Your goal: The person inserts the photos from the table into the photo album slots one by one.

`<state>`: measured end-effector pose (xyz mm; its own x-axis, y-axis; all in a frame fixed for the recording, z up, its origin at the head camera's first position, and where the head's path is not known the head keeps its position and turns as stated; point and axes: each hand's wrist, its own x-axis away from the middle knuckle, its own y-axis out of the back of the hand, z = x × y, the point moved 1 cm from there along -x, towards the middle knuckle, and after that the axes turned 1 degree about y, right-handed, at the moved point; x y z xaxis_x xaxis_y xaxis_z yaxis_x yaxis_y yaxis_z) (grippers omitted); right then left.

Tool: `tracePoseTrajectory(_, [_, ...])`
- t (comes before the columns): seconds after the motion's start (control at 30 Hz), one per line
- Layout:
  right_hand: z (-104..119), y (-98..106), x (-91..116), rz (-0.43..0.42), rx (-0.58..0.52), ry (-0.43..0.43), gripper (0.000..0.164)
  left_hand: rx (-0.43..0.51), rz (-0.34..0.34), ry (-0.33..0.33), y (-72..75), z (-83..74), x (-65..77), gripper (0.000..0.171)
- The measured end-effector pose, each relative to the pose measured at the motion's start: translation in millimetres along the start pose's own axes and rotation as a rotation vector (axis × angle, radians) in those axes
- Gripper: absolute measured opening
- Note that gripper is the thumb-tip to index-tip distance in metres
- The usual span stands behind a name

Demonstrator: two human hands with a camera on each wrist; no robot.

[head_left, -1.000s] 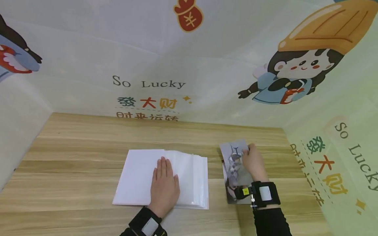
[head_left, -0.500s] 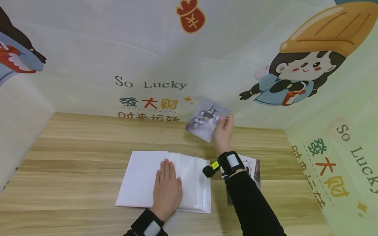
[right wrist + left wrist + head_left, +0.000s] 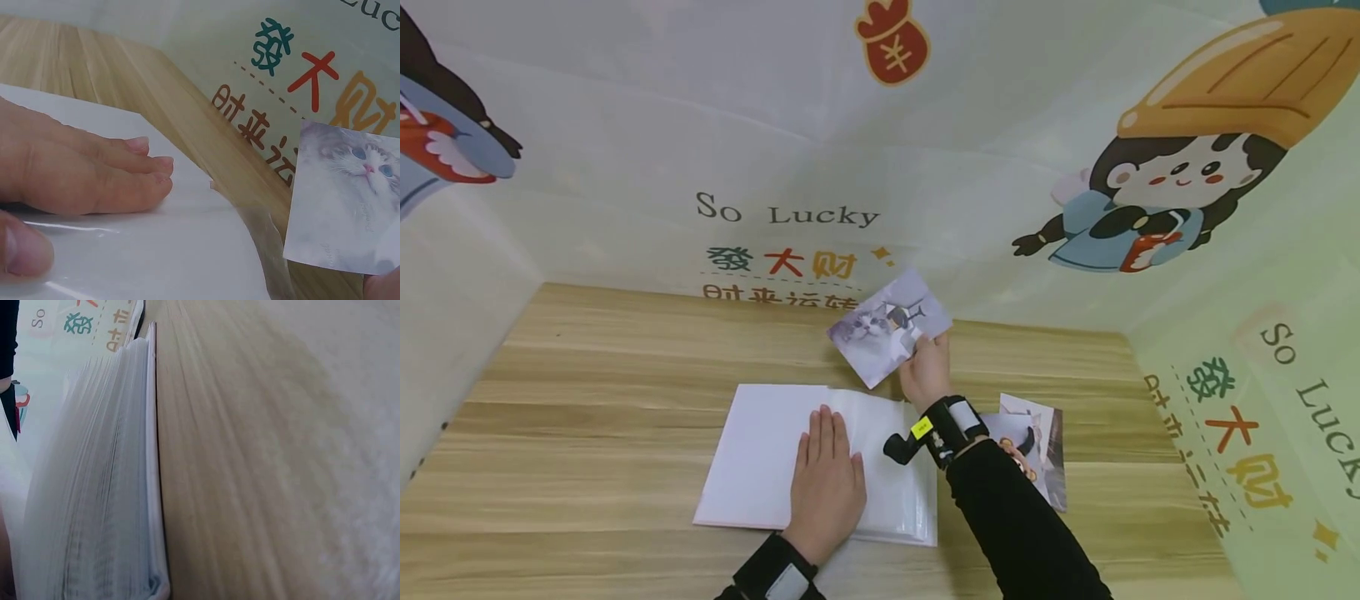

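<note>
An open photo album [image 3: 748, 467] with white pages and clear sleeves lies on the table. My left hand [image 3: 827, 492] rests flat on it near the fold, fingers straight. Beyond the album's top right corner, my right hand [image 3: 927, 372] pinches a photo [image 3: 868, 329] by its lower right edge, holding it tilted above the table. A pale cat with blue eyes shows on the photo [image 3: 350, 200] in the right wrist view; only a bit of the holding hand appears there. In the left wrist view, the album's stacked page edges [image 3: 94, 481] stand beside its cover.
More photos [image 3: 1051, 454] lie in a loose pile right of the album, partly hidden by the right forearm [image 3: 1007, 517]. A white printed backdrop [image 3: 790, 150] rises behind and at both sides of the wooden table [image 3: 587, 433].
My right hand has lifted the cat photo off the pile, carried it left and turned it anticlockwise; it then dropped slightly toward the album. My left hand has stayed on the album.
</note>
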<state>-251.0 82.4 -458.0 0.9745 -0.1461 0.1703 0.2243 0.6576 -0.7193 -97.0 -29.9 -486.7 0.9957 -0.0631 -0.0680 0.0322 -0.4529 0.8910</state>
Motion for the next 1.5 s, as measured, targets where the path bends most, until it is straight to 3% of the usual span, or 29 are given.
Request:
tracePoseTrajectory(0.3, [-6,5,6,-0.040,0.072,-0.069,0.047,0.018,-0.006,-0.003,1.5,-1.2,-0.2,0.056])
tracePoseTrajectory(0.53, [-7,16,12,-0.118,0.358,-0.084,0.045,0.022,-0.006,-0.006,-1.1,-0.5,1.0,0.056])
tracePoseTrajectory(0.77, [-2,27,16,-0.080,0.616,-0.050,0.042,0.025,-0.038,-0.022,-2.0,-0.4,1.3,0.055])
tracePoseTrajectory(0.93, [7,28,17,-0.017,0.856,0.076,0.040,0.014,-0.051,-0.024,-1.6,-0.2,1.5,0.057])
tracePoseTrajectory(1.17, [13,24,17,0.005,1.216,0.276,0.027,0.011,-0.047,-0.025,-2.2,0.0,3.4,0.060])
tracePoseTrajectory(1.33, [13,22,19,0.047,1.336,0.377,0.019,0.016,-0.049,-0.030,-1.0,-0.9,4.1,0.060])
tracePoseTrajectory(1.5, [9,20,18,0.103,1.363,0.401,0.016,0.012,-0.051,-0.027,-1.3,-0.8,4.0,0.059])
